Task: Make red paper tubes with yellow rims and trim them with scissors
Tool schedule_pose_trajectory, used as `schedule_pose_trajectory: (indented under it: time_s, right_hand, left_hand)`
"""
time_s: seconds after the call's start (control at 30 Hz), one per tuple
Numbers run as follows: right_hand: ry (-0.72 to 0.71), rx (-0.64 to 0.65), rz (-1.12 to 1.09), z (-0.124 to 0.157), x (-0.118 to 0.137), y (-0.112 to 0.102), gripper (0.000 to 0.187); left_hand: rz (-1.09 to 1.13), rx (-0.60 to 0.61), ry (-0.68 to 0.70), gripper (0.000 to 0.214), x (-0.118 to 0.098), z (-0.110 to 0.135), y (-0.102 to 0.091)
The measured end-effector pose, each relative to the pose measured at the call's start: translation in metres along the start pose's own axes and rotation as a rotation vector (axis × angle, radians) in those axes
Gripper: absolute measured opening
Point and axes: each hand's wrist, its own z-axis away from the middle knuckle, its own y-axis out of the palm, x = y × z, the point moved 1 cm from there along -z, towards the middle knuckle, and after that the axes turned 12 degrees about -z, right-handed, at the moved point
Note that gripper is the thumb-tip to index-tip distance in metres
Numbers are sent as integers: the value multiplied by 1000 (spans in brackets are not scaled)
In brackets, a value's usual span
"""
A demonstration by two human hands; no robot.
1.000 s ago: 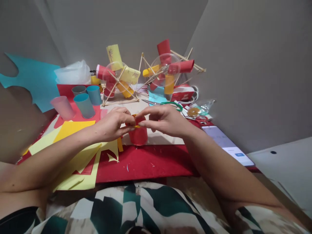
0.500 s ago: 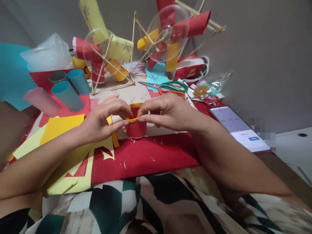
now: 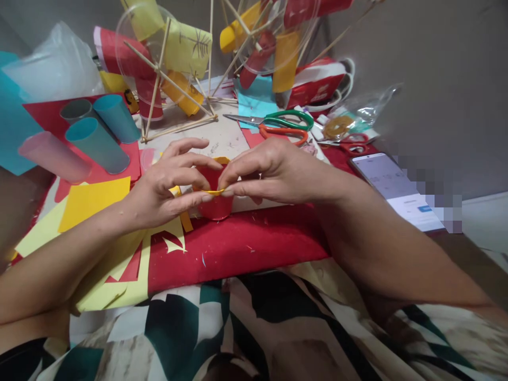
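Note:
A red cup stands near the front of the work surface, a yellow paper strip along its rim. On the near side of that rim, thumb and index finger of my left hand pinch the strip, while the other fingers stretch out above. My right hand pinches the same strip just to the right, fingers curled together. Both hands nearly meet, hiding the cup's sides. Behind them lie open scissors with green and orange handles.
At left are blue tubes, a pink tube and yellow paper sheets. Two stick-framed wheels with paper cups, one with a yellow cup, rise at the back. A phone lies at right beside red-handled scissors.
The view has shifted, so the back objects sit higher. My left hand's outer fingers have straightened and lifted. Both hands still pinch the yellow strip at the rim.

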Motion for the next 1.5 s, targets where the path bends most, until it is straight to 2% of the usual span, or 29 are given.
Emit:
schedule_pose_trajectory:
  time_s: [0.13, 0.33, 0.5, 0.57, 0.7, 0.77, 1.0, 1.5]
  right_hand:
    - [-13, -30, 10, -1, 1, 4, 18]
    - [-50, 17, 27, 1, -1, 4, 17]
    - [-12, 66, -13, 5, 4, -1, 15]
    - [3, -28, -30, 6, 9, -3, 15]
    - [9, -498, 31, 6, 10, -6, 18]
    - [-28, -605, 116, 3, 6, -4, 13]
    - [-4, -402, 295, -4, -3, 6, 9]
    - [212, -296, 452, -19, 8, 11, 16]
  left_hand:
    - [14, -30, -9, 26, -1, 2, 3]
    - [18, -70, 82, 10, -5, 7, 12]
    - [-10, -70, 77, 13, -9, 10, 17]
    - [-35, -96, 100, 10, -10, 10, 17]
    - [-98, -133, 170, 5, -10, 10, 17]
    - [-128, -146, 206, 4, -11, 10, 17]
    - [-148, -170, 238, 1, -13, 10, 18]
    - [-153, -188, 250, 1, -13, 9, 20]
